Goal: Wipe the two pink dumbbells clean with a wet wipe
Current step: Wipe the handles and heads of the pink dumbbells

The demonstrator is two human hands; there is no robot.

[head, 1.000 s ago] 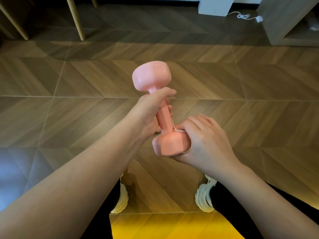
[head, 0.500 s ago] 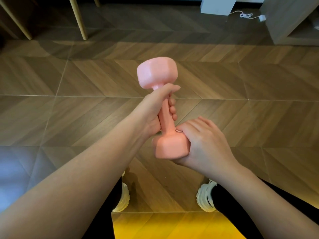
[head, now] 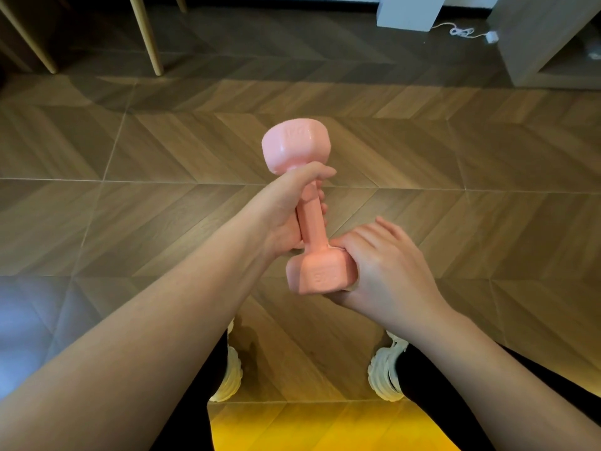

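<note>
Pink dumbbell [head: 312, 219] is held off the floor [head: 487, 190], in mid-air in front of the person, above the space ahead of both feet. It stands nearly upright, with its upper head tilted slightly away and to the left and its lower head nearest the camera.

The left hand [head: 279, 216] grips the handle. Its thumb lies across the top just under the upper head, and its fingers [head: 322, 196] are curled round the far side.

The right hand [head: 387, 271] cups the right side of the lower head, with its fingers [head: 367, 237] bent over the shoulder where the handle meets that head. A thin white sliver of wet wipe [head: 335, 248] shows under those fingertips, pressed against the pink surface. The hand hides the rest of it.

Two white shoes [head: 231, 375] stand on the wood-patterned floor below the arms. A yellow patch [head: 292, 428] lies along the near edge. Wooden legs [head: 148, 37] and a white cable [head: 461, 31] sit by the far edge.
</note>
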